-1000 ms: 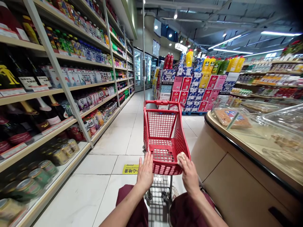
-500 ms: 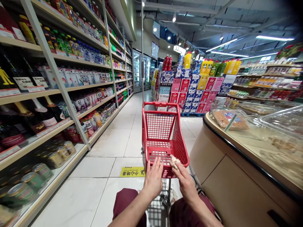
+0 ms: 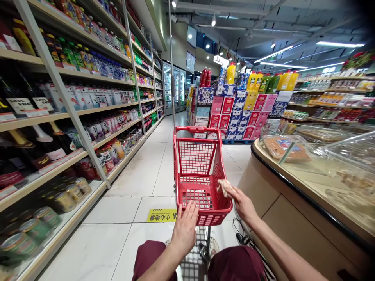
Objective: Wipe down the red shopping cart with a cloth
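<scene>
A red plastic shopping cart point(image 3: 200, 145) stands right in front of my knees, its basket holding nothing I can make out. My left hand point(image 3: 185, 226) lies with fingers stretched out at the near left corner of the basket rim. My right hand point(image 3: 241, 201) is closed on a crumpled whitish cloth point(image 3: 225, 187) with brownish patches, over the right side rim of the basket. Part of the cloth is hidden by the fingers.
Drink shelves point(image 3: 96, 144) line the left side. A curved display counter point(image 3: 263, 183) with packaged food stands close on the right. Ahead are stacked drink boxes point(image 3: 228, 113). A yellow wet-floor sticker point(image 3: 161, 215) and a black cable point(image 3: 240, 236) are on the floor.
My right hand has moved right and slightly up with the cloth, from the near rim to the right side rim. My left hand has shifted slightly down and left.
</scene>
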### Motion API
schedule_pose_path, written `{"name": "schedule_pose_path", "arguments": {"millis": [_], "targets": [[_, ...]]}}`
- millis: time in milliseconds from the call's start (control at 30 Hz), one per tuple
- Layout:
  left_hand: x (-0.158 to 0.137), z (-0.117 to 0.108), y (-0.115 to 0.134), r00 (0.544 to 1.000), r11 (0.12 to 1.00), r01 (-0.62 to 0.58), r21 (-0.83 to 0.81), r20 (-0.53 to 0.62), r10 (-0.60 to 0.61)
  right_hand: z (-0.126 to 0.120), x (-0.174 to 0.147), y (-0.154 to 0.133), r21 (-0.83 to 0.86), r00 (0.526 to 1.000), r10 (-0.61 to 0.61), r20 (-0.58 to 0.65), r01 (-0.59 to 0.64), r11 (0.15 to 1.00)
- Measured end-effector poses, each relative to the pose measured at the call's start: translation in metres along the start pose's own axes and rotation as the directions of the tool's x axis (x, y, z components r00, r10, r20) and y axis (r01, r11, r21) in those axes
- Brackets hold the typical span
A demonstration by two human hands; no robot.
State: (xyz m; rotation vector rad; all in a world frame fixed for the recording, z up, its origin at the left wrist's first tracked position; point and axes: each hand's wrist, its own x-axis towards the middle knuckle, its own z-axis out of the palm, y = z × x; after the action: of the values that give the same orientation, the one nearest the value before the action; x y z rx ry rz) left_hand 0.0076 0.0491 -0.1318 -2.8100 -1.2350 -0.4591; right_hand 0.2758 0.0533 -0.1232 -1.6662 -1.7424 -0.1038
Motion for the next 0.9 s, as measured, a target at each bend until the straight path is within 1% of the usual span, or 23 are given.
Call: {"name": "schedule_pose_path", "arguments": {"millis": [67, 133, 200, 233, 300, 333, 367, 433, 500, 567, 633, 700, 800, 867, 900], "targets": [[-0.001, 0.000, 0.001, 1.000, 0.999, 0.004, -0.035, -0.013, -0.004, -0.006, -0.043, -0.011, 0.059, 0.999, -0.033, 0.013, 0.032, 0.998], [-0.001, -0.003, 0.001, 1.000, 0.997, -0.004, -0.081, -0.015, 0.003, -0.016, -0.075, -0.020, 0.109, 1.000, -0.020, 0.010, 0.019, 0.994], [-0.001, -0.008, -0.002, 0.999, 0.993, 0.019, -0.118, -0.036, -0.024, -0.025, -0.088, -0.029, 0.160, 0.999, 0.045, -0.029, -0.040, 0.986], [-0.001, -0.011, -0.005, 0.995, 0.990, 0.065, -0.127, -0.061, -0.073, -0.028, -0.087, -0.035, 0.193, 0.996, 0.078, -0.043, -0.068, 0.979], [-0.001, -0.014, -0.014, 0.973, 0.974, 0.187, -0.126, -0.113, -0.201, -0.028, -0.073, -0.050, 0.272, 0.994, 0.103, -0.038, -0.089, 0.958], [-0.003, -0.014, -0.020, 0.963, 0.968, 0.224, -0.117, -0.126, -0.238, -0.025, -0.063, -0.059, 0.310, 0.996, 0.089, -0.025, -0.077, 0.948], [-0.005, -0.014, -0.025, 0.962, 0.968, 0.231, -0.102, -0.127, -0.243, -0.018, -0.052, -0.071, 0.342, 0.998, 0.066, -0.022, -0.054, 0.938], [-0.013, -0.009, -0.033, 0.976, 0.981, 0.183, -0.063, -0.107, -0.189, 0.004, -0.030, -0.095, 0.383, 0.999, 0.004, -0.044, 0.013, 0.924], [-0.022, -0.002, -0.037, 0.985, 0.990, 0.135, -0.031, -0.100, -0.137, 0.034, -0.011, -0.119, 0.408, 0.995, -0.093, -0.034, 0.099, 0.908], [-0.030, 0.005, -0.040, 0.988, 0.994, 0.110, -0.018, -0.109, -0.111, 0.067, 0.011, -0.138, 0.441, 0.976, -0.211, 0.052, 0.167, 0.882], [-0.036, 0.009, -0.042, 0.990, 0.998, 0.067, -0.010, -0.122, -0.068, 0.093, 0.038, -0.150, 0.461, 0.945, -0.290, 0.152, 0.191, 0.867], [-0.039, 0.010, -0.044, 0.989, 0.999, 0.033, 0.006, -0.143, -0.032, 0.112, 0.072, -0.157, 0.434, 0.940, -0.279, 0.196, 0.172, 0.884], [-0.039, 0.007, -0.049, 0.987, 1.000, 0.008, 0.026, -0.164, -0.003, 0.128, 0.120, -0.161, 0.380, 0.962, -0.197, 0.188, 0.114, 0.918], [-0.039, 0.005, -0.050, 0.987, 1.000, 0.007, 0.030, -0.160, -0.002, 0.133, 0.136, -0.163, 0.374, 0.965, -0.174, 0.195, 0.091, 0.923], [-0.039, 0.004, -0.051, 0.987, 0.999, 0.010, 0.032, -0.158, -0.005, 0.134, 0.136, -0.164, 0.379, 0.962, -0.179, 0.205, 0.091, 0.921]]}}
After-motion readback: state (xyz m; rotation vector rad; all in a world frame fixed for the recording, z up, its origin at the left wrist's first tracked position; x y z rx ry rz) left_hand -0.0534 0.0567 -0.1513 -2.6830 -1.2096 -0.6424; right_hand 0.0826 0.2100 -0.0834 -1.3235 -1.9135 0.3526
